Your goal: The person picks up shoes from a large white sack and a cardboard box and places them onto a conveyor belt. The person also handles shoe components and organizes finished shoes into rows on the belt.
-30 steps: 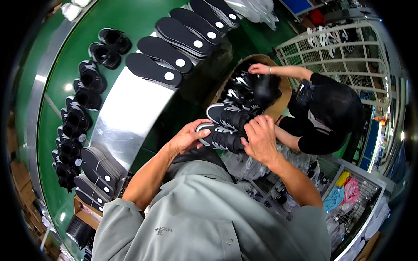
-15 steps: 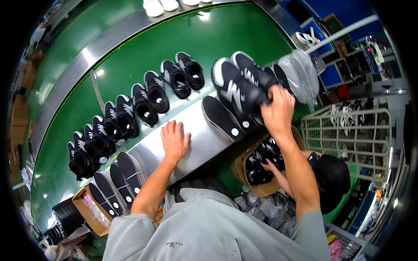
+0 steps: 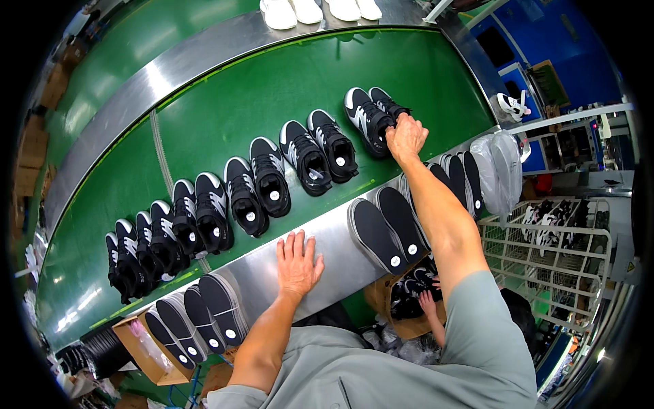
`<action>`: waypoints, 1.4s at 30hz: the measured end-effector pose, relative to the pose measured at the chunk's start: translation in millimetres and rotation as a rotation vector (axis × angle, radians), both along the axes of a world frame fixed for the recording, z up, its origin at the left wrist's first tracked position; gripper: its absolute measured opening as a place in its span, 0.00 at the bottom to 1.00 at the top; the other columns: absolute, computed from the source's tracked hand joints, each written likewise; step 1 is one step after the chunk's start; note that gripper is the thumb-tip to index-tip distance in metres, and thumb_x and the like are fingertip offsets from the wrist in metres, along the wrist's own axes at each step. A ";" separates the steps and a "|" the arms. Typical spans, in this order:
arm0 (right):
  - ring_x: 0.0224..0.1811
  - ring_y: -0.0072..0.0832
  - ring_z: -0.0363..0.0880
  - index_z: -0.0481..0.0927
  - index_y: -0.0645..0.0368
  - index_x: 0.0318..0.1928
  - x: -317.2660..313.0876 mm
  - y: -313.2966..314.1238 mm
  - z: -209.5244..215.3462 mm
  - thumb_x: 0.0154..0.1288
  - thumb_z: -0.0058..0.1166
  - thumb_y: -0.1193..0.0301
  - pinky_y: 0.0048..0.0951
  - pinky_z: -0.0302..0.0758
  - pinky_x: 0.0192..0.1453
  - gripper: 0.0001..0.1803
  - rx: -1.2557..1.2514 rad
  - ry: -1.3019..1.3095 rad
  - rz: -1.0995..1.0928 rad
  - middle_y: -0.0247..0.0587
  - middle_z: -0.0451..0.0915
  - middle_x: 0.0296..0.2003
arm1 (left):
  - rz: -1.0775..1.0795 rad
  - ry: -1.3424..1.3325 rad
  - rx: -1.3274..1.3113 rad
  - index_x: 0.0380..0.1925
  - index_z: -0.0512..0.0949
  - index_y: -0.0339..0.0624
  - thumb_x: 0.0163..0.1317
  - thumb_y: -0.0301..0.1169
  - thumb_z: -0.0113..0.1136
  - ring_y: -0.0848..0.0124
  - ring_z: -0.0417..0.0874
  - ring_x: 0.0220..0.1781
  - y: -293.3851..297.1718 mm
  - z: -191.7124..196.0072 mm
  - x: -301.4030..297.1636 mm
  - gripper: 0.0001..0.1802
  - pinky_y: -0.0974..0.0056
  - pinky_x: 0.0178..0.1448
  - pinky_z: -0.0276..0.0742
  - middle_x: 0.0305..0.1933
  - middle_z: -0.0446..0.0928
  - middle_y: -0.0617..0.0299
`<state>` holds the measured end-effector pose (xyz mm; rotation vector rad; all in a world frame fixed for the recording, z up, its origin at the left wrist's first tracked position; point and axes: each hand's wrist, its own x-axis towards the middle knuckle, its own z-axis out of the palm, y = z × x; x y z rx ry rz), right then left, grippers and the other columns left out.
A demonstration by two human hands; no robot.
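Observation:
My right hand is closed around the heel ends of a pair of black sneakers with silver-grey toes, at or just above the green belt; I cannot tell whether their soles touch it. My left hand lies flat with fingers apart on the metal ledge, holding nothing. Left of the held pair, several matching sneakers stand in a row on the belt, toes pointing away. Between my hands, black insoles with white round stickers lie on the ledge.
More insole stacks lie at the ledge's left end, beside a cardboard box. White shoes stand on the far metal rim. At right are clear plastic bags and a wire cart. Below, another person's hand reaches into a carton of shoes.
My right hand has carried the sneaker pair away from me, from above the ledge's insoles to the belt. My left hand stays on the ledge. The whole view has shifted.

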<state>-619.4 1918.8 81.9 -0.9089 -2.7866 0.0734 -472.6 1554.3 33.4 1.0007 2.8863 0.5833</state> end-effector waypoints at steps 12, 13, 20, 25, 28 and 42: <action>0.39 0.41 0.81 0.81 0.65 0.41 132.4 -85.8 79.6 0.67 0.56 0.71 0.37 0.76 0.45 0.09 -0.568 0.541 0.083 0.49 0.81 0.38 | -0.020 -0.048 -0.111 0.58 0.73 0.45 0.60 0.47 0.58 0.50 0.60 0.71 4.0 -6.2 -0.6 0.29 0.40 0.76 0.48 0.67 0.64 0.50; 0.36 0.39 0.80 0.81 0.65 0.40 169.1 -108.5 88.1 0.67 0.54 0.74 0.35 0.76 0.43 0.07 -0.645 0.457 0.056 0.47 0.81 0.36 | -0.037 -0.043 -0.103 0.58 0.73 0.45 0.60 0.47 0.58 0.50 0.60 0.71 4.3 -6.5 0.0 0.29 0.40 0.76 0.48 0.67 0.64 0.50; 0.34 0.44 0.80 0.78 0.60 0.30 401.9 -247.5 31.5 0.61 0.53 0.73 0.38 0.76 0.40 0.05 -0.935 0.055 0.014 0.48 0.79 0.29 | -0.067 -0.003 -0.059 0.60 0.72 0.41 0.59 0.44 0.58 0.46 0.59 0.72 12.9 -11.9 3.9 0.31 0.38 0.75 0.48 0.68 0.64 0.45; 0.28 0.31 0.80 0.81 0.56 0.32 512.2 -262.0 -64.1 0.67 0.56 0.65 0.33 0.77 0.34 0.09 -0.969 0.047 -0.108 0.42 0.81 0.26 | -0.042 0.034 -0.126 0.60 0.72 0.41 0.60 0.44 0.57 0.47 0.59 0.73 10.7 -18.1 -1.8 0.30 0.42 0.76 0.50 0.67 0.65 0.47; 0.25 0.22 0.76 0.81 0.59 0.34 550.9 -254.3 -69.5 0.69 0.57 0.62 0.28 0.74 0.31 0.13 -1.082 0.142 -0.636 0.33 0.80 0.25 | -0.050 0.124 -0.121 0.60 0.71 0.41 0.61 0.42 0.57 0.48 0.61 0.72 6.5 -13.1 -3.7 0.29 0.44 0.75 0.52 0.67 0.66 0.47; 0.51 0.52 0.73 0.79 0.61 0.46 610.1 -205.8 35.9 0.61 0.53 0.73 0.47 0.69 0.55 0.12 -0.204 0.042 -0.508 0.49 0.77 0.46 | -0.282 0.042 -0.020 0.54 0.72 0.37 0.60 0.33 0.59 0.47 0.69 0.62 10.8 -12.6 -12.1 0.23 0.43 0.68 0.60 0.58 0.71 0.46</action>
